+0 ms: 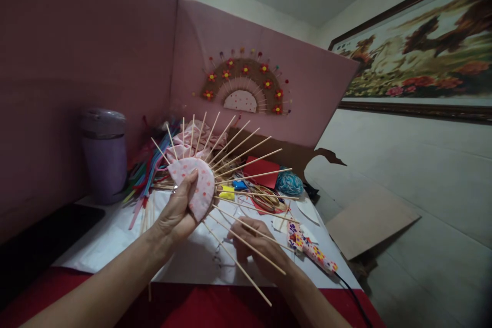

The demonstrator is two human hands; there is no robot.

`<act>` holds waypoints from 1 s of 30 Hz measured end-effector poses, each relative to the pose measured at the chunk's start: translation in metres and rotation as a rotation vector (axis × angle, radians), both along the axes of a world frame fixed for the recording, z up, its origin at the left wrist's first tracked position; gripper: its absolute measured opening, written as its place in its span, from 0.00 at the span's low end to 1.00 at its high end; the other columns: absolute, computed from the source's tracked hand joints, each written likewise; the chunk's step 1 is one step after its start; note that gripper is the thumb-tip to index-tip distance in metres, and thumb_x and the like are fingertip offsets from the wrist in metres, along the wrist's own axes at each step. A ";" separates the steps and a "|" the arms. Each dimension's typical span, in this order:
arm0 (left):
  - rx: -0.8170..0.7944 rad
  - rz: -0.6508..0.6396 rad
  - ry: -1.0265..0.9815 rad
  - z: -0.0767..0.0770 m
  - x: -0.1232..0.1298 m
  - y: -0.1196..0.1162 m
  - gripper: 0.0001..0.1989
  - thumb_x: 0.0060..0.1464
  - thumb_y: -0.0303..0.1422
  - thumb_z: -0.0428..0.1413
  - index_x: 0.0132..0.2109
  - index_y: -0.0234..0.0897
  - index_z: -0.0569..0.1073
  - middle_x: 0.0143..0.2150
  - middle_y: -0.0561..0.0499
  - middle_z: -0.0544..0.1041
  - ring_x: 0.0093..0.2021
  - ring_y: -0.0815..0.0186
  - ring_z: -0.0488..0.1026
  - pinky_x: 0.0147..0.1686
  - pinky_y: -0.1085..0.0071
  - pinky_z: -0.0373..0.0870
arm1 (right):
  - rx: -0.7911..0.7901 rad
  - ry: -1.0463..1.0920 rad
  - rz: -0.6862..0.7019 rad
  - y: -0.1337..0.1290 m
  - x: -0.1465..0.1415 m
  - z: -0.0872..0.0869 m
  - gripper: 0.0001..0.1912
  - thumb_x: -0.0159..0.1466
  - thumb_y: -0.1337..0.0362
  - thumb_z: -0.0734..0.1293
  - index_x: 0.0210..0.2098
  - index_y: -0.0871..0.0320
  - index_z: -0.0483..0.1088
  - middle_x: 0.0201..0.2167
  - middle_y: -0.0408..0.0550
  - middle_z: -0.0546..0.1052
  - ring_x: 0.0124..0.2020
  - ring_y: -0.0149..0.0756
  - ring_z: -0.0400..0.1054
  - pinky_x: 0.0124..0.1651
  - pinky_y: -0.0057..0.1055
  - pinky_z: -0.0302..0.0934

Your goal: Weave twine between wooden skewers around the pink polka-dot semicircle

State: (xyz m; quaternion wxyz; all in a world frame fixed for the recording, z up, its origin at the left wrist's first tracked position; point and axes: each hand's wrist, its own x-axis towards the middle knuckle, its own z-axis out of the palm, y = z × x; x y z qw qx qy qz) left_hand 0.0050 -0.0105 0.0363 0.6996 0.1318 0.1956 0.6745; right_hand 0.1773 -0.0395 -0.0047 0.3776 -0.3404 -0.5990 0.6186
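Note:
My left hand [179, 210] grips a half-round piece covered in pale fabric with pink dots [203, 189], its thumb pressed on the face. Thin wooden sticks [246, 171] fan out from the curved edge of this piece. Behind the lower sticks is my right hand [253, 243], its fingers curled together; what they hold, if anything, is hidden. To the right of that hand a flower-patterned glue gun [311, 251] lies on the white table covering [184, 266], its black cord running off the front edge.
A purple lidded bin [104, 159] stands at the left. Crumpled pink fabric [215, 136], blue yarn [289, 182], red paper [262, 170] and coloured strips [151, 164] crowd the back. A finished-looking flowered fan [246, 79] is pinned on the pink board [307, 82]. A dark flat object [54, 241] lies left.

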 end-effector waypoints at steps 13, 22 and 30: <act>-0.001 0.124 -0.004 -0.006 -0.011 0.014 0.03 0.49 0.25 0.54 0.34 0.35 0.70 0.25 0.49 0.77 0.22 0.66 0.74 0.24 0.69 0.74 | 0.173 0.380 -0.215 0.023 0.038 0.007 0.13 0.56 0.59 0.64 0.21 0.59 0.59 0.16 0.36 0.54 0.16 0.22 0.41 0.17 0.23 0.35; 0.035 0.222 -0.014 -0.003 -0.011 0.014 0.06 0.50 0.23 0.53 0.36 0.35 0.70 0.27 0.50 0.77 0.25 0.69 0.74 0.30 0.72 0.74 | 0.598 0.231 -0.573 0.014 0.037 0.009 0.11 0.56 0.61 0.65 0.21 0.58 0.62 0.17 0.38 0.56 0.18 0.26 0.46 0.21 0.26 0.41; 0.008 0.205 -0.036 -0.007 -0.016 0.018 0.05 0.51 0.25 0.52 0.37 0.35 0.70 0.27 0.50 0.78 0.26 0.67 0.75 0.28 0.70 0.74 | 0.715 0.079 -0.742 0.019 0.040 -0.004 0.18 0.59 0.55 0.60 0.17 0.57 0.63 0.16 0.42 0.59 0.21 0.31 0.52 0.26 0.29 0.47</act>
